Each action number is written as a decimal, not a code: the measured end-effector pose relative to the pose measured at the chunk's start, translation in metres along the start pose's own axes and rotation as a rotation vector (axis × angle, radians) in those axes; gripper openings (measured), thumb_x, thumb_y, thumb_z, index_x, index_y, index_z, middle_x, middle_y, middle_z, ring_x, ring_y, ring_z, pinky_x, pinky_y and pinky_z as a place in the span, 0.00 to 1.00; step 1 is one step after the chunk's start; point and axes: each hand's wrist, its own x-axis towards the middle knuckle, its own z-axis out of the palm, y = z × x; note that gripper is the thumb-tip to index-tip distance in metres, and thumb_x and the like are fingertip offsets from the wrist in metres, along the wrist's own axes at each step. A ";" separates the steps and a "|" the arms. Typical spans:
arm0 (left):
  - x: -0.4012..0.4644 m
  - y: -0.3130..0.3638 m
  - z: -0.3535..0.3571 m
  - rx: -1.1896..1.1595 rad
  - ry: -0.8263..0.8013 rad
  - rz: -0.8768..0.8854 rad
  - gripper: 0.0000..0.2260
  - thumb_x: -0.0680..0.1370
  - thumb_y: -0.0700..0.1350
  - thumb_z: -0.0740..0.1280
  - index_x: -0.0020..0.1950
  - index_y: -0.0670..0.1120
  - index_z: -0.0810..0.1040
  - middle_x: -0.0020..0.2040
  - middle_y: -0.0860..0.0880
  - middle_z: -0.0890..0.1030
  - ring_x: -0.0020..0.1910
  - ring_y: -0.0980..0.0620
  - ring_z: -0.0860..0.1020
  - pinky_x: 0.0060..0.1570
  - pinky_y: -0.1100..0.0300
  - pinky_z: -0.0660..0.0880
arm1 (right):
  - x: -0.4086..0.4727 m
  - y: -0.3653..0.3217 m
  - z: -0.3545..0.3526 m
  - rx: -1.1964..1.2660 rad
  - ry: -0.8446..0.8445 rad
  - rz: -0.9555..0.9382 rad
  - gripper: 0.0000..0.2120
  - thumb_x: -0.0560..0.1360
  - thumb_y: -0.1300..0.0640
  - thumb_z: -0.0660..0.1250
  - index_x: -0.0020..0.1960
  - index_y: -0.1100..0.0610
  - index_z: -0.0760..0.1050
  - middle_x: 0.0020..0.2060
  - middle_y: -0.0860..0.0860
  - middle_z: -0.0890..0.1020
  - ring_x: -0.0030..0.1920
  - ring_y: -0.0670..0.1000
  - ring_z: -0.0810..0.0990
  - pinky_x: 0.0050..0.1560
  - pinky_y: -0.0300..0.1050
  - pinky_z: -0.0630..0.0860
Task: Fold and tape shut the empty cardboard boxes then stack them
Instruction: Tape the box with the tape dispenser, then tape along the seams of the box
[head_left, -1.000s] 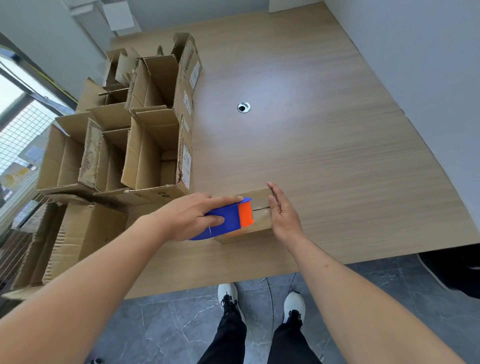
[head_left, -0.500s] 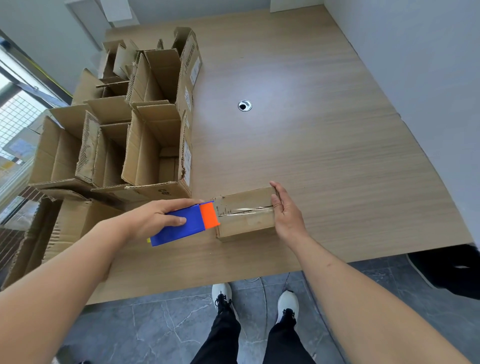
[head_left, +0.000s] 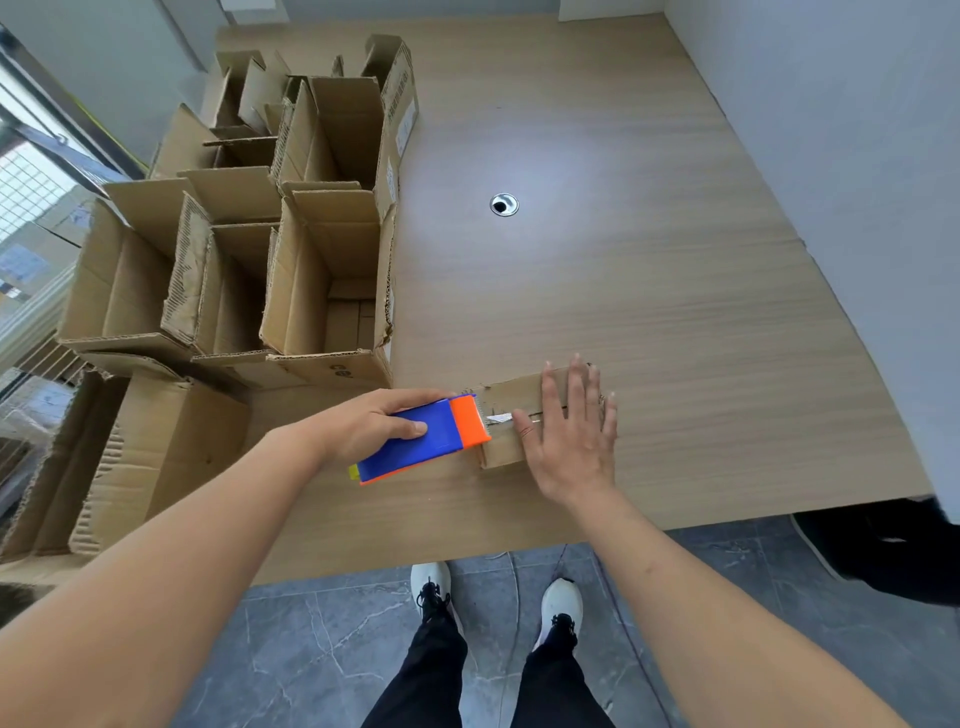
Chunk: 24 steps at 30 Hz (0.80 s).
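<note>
Taping step: left hand (head_left: 363, 431) grips the dispenser (head_left: 421, 441) at the box (head_left: 511, 402) end; right hand (head_left: 571, 447) lies flat on top. Next, probably tear the tape.

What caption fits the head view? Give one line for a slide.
Left hand holds a tape dispenser at the small box while the flat right hand presses its top.

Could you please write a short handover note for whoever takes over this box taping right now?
Left hand grips the tape gun at the small box's left end.
Right hand lies flat on the box top, fingers straight.
Done: flaps folded; tape strip partly visible along the seam.
Left: cut the tape, stack this box, then do the open boxes on the table's left side.
</note>
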 end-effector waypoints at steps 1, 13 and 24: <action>0.002 0.001 0.003 -0.011 -0.008 0.012 0.21 0.80 0.52 0.65 0.70 0.70 0.73 0.63 0.63 0.78 0.61 0.54 0.76 0.59 0.59 0.68 | 0.001 0.002 -0.002 -0.022 -0.033 0.013 0.37 0.81 0.30 0.41 0.84 0.47 0.42 0.82 0.54 0.37 0.81 0.55 0.34 0.80 0.61 0.37; -0.006 -0.019 0.000 -0.102 -0.075 0.081 0.23 0.85 0.42 0.64 0.72 0.69 0.72 0.59 0.65 0.81 0.51 0.60 0.78 0.55 0.61 0.69 | 0.020 0.012 -0.016 -0.131 -0.164 0.013 0.45 0.73 0.20 0.37 0.81 0.44 0.29 0.80 0.50 0.29 0.78 0.52 0.26 0.79 0.59 0.32; -0.024 -0.021 -0.011 0.323 -0.062 0.087 0.23 0.86 0.55 0.57 0.70 0.83 0.54 0.69 0.61 0.74 0.57 0.49 0.76 0.65 0.51 0.71 | 0.026 0.007 -0.026 -0.177 -0.259 0.029 0.45 0.73 0.21 0.36 0.80 0.44 0.26 0.78 0.51 0.25 0.77 0.54 0.24 0.78 0.60 0.31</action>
